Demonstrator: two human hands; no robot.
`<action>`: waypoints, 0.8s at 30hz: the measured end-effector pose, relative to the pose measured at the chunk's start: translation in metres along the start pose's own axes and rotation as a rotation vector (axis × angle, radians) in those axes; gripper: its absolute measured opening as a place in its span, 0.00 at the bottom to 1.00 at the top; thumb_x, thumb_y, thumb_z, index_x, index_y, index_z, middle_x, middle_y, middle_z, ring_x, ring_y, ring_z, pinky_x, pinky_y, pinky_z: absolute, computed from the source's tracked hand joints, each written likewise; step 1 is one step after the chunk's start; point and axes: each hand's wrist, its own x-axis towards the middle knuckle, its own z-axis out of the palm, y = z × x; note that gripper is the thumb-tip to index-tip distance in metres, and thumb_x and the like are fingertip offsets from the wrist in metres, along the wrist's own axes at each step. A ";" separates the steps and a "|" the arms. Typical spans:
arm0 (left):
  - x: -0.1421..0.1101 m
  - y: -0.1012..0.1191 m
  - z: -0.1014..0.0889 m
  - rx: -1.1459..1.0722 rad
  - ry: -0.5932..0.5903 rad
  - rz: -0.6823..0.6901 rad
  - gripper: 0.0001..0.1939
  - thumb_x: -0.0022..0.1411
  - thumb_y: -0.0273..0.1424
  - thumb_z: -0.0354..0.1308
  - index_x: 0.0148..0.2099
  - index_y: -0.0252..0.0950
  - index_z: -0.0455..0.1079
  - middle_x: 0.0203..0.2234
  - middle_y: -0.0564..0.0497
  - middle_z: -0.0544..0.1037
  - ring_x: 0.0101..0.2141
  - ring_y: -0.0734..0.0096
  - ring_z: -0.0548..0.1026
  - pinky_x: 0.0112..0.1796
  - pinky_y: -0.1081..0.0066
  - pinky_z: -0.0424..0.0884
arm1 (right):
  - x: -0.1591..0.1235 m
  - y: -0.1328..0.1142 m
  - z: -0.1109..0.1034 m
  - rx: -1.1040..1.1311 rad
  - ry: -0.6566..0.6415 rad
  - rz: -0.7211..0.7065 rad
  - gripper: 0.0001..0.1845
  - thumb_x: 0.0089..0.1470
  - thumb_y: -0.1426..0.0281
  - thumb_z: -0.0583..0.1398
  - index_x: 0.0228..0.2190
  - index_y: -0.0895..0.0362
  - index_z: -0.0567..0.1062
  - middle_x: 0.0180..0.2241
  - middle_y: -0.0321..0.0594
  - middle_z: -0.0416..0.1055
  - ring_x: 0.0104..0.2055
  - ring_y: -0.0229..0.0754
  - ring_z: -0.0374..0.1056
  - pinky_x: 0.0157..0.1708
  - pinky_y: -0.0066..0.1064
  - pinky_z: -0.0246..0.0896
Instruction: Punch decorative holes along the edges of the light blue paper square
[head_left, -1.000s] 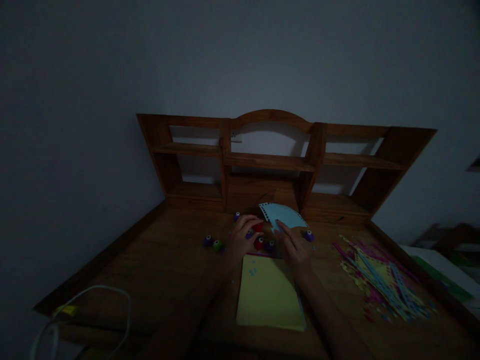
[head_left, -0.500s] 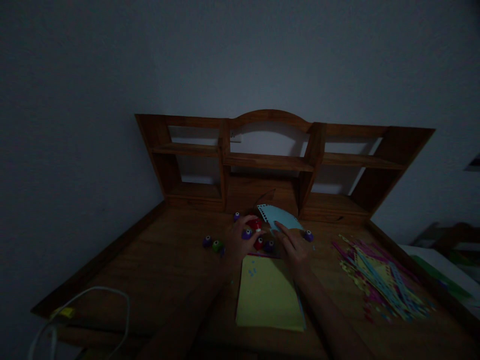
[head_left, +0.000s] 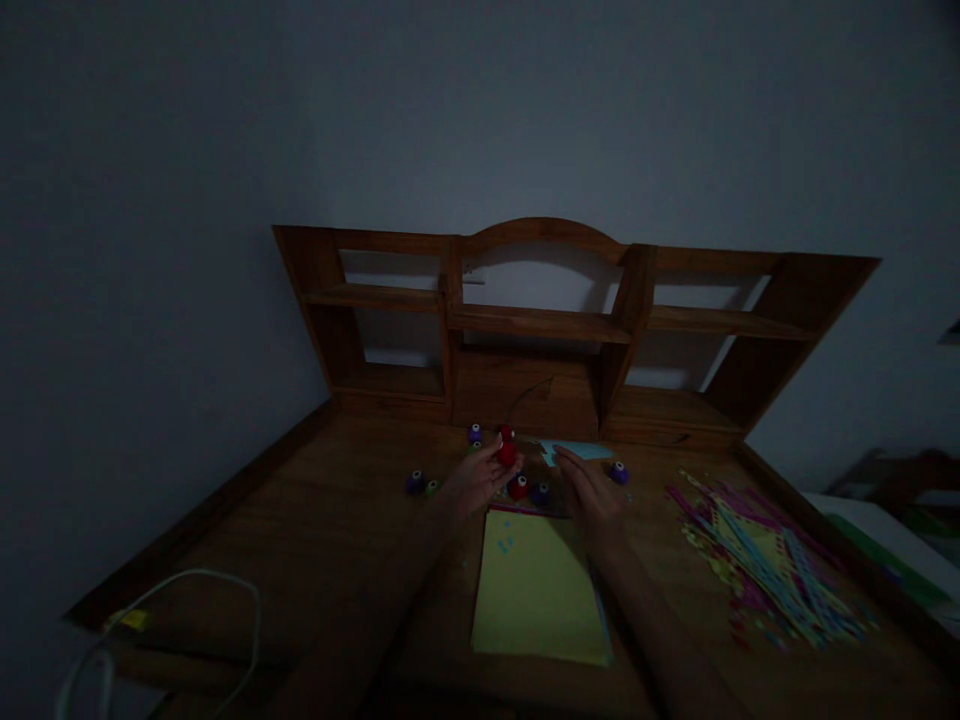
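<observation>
A red craft punch (head_left: 507, 454) is in my left hand (head_left: 474, 484), held between thumb and fingers above the table. My right hand (head_left: 591, 492) pinches a light-blue sheet of paper (head_left: 585, 450), which now shows as a narrow strip beyond the fingers. Just below my left hand stand another red punch (head_left: 518, 487) and a dark purple one (head_left: 540, 493). More small punches sit around: a purple one (head_left: 475, 433) behind, a dark one (head_left: 415, 482) and a green one (head_left: 431, 487) to the left, a purple one (head_left: 619, 472) to the right.
A stack of yellow paper (head_left: 540, 590) lies in front, with small blue bits on it. At right is a heap of cut paper strips (head_left: 772, 560). A wooden shelf unit (head_left: 540, 322) stands at the back, and a white cable (head_left: 255, 610) loops at the left.
My left hand has turned palm-up and lifted the red punch off the table. The blue paper has tilted from a broad fan shape to a thin strip; my right hand stays nearly in place.
</observation>
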 end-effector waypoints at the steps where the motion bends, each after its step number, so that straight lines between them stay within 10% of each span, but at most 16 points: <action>1: 0.001 -0.001 0.000 0.060 0.004 0.012 0.12 0.58 0.28 0.60 0.44 0.31 0.67 0.37 0.43 0.77 0.38 0.67 0.77 0.42 0.70 0.73 | -0.001 0.001 0.001 -0.005 0.011 0.002 0.28 0.60 0.79 0.53 0.59 0.48 0.63 0.55 0.40 0.69 0.51 0.44 0.70 0.51 0.38 0.66; 8: -0.004 -0.009 0.009 0.460 0.041 0.139 0.09 0.54 0.35 0.61 0.36 0.36 0.70 0.21 0.54 0.70 0.20 0.75 0.67 0.22 0.76 0.63 | 0.000 0.001 -0.002 -0.017 -0.010 0.059 0.26 0.60 0.79 0.50 0.58 0.49 0.64 0.52 0.43 0.70 0.49 0.44 0.71 0.46 0.34 0.69; 13: -0.016 -0.012 0.021 1.020 0.113 0.638 0.21 0.48 0.35 0.69 0.47 0.43 0.74 0.29 0.52 0.77 0.31 0.65 0.74 0.36 0.68 0.69 | 0.003 0.000 -0.003 -0.018 -0.037 0.005 0.28 0.60 0.79 0.50 0.59 0.48 0.63 0.51 0.43 0.71 0.49 0.45 0.71 0.47 0.36 0.69; 17: -0.020 -0.021 0.020 1.337 -0.001 0.889 0.12 0.56 0.36 0.63 0.45 0.44 0.76 0.38 0.47 0.79 0.38 0.61 0.75 0.44 0.64 0.68 | 0.004 -0.006 -0.006 -0.001 -0.132 -0.095 0.29 0.60 0.80 0.50 0.61 0.49 0.60 0.52 0.43 0.71 0.50 0.45 0.71 0.48 0.36 0.68; 20: -0.019 -0.023 0.021 1.355 0.040 0.909 0.08 0.60 0.36 0.59 0.39 0.42 0.78 0.35 0.47 0.79 0.35 0.63 0.75 0.41 0.66 0.68 | 0.009 -0.016 -0.009 0.051 -0.142 -0.099 0.31 0.61 0.80 0.49 0.62 0.48 0.56 0.58 0.44 0.65 0.55 0.44 0.67 0.52 0.36 0.66; 24: -0.015 -0.010 0.019 0.994 0.299 0.817 0.11 0.56 0.41 0.62 0.32 0.38 0.76 0.28 0.50 0.76 0.30 0.67 0.73 0.34 0.71 0.67 | 0.020 -0.025 -0.011 0.085 0.190 0.118 0.33 0.58 0.73 0.58 0.62 0.47 0.56 0.62 0.45 0.57 0.62 0.50 0.57 0.58 0.48 0.58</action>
